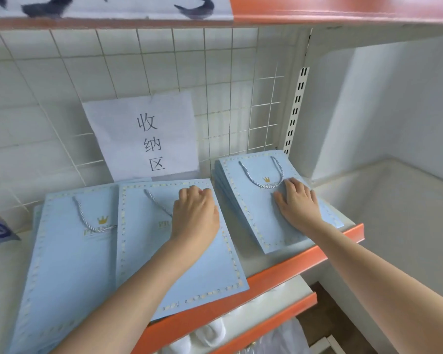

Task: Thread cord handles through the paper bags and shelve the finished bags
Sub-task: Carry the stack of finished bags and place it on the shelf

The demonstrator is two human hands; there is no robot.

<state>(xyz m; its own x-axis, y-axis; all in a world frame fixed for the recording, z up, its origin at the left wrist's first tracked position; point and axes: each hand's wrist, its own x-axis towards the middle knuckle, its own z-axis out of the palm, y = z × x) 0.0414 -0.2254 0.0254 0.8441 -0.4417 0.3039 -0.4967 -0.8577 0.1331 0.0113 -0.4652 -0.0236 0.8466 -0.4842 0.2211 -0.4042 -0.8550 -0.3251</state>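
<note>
Light blue paper bags with gold crowns and twisted cord handles lie flat on a shelf (279, 272) with an orange front edge. My left hand (196, 213) rests with fingers bent on the middle bag (184, 267), covering part of its cord and logo. A second bag (69, 251) lies to its left, partly under it. My right hand (296, 200) presses flat, fingers spread, on the top of a stack of bags (253, 200) at the right, just below its cord loop (264, 175).
A white paper sign (143, 136) with printed characters hangs on the wire grid behind the bags. An upper shelf (317, 16) overhangs. A slotted upright post (296, 111) stands at the right. A lower shelf (266, 312) holds white plastic bags.
</note>
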